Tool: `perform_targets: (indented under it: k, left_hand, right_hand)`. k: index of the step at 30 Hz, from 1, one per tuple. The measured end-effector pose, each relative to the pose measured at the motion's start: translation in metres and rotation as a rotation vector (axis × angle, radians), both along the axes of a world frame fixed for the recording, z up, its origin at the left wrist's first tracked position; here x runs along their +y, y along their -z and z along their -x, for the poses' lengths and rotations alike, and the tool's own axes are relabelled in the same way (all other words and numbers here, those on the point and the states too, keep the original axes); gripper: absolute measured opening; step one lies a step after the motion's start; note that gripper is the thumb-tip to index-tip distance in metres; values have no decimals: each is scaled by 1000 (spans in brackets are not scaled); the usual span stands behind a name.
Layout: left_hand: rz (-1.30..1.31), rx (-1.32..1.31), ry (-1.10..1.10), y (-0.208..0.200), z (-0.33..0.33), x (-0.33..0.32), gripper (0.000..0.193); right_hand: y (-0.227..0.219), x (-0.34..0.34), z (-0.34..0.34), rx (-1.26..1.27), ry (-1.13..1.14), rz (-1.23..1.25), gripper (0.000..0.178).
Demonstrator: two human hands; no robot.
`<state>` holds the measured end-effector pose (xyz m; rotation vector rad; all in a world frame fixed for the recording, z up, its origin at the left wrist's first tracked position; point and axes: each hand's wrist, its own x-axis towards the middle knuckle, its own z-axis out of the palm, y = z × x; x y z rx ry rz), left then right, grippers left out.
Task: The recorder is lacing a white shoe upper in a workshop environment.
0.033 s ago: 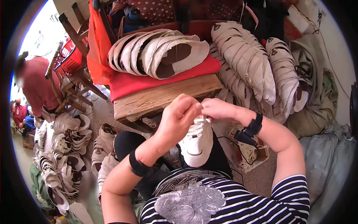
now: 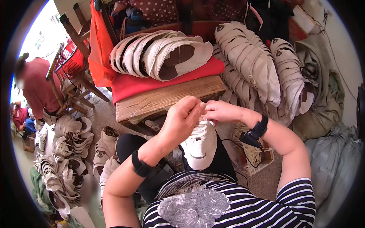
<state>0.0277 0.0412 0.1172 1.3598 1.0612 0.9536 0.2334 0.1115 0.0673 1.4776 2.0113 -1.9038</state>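
A white shoe upper (image 2: pixel 200 147) rests between my thighs, its rounded toe pointing toward me. White lacing (image 2: pixel 205 123) crosses its throat just under my fingers. My left hand (image 2: pixel 186 116) is closed over the upper's far end, fingers bent and pressed together. Meeting it from the other side, my right hand (image 2: pixel 220 111) pinches with thumb and forefinger, its fingertips touching or nearly touching the left ones. Whatever lies between the fingers of either hand is too small or hidden to make out.
Ahead stands a wooden bench (image 2: pixel 171 95) with red cloth (image 2: pixel 125 85) and a row of nested uppers (image 2: pixel 159 53). More stacks (image 2: pixel 247 60) lean at the right. A box of pale laces (image 2: pixel 253 155) sits by my right leg. Piled uppers (image 2: pixel 68 163) and a seated person (image 2: pixel 42 83) are left.
Almost nothing differs. The fingers of my left hand have shifted very slightly; the upper stays in place.
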Motion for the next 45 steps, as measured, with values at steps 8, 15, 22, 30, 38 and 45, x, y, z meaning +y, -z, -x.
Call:
perform_targets:
  k: [8,15,22,30,38,45]
  left_hand:
    - [-564,671,129,66,-14,21,9]
    - [-697,684,94,77,-9,18,10]
    - [445,-528,204,-41,35,3,17]
    - [192,-473,59,-17,41,-15,15]
    - [286,-1052,-258,39,71,-8,14]
    - [186,-265,-390,90,81,-24,19]
  right_hand:
    - [5,-16,-26,220,-154,-453,30]
    - [1,-10,-19,221,-226,-752,19]
    - [-5,8,-18,181,-283,-712,22]
    - [-23,-18,67,503,-414,-111,24]
    - [-11,-24,40,881,619,263,30]
    - [11,-30,-19,537,570,80,29]
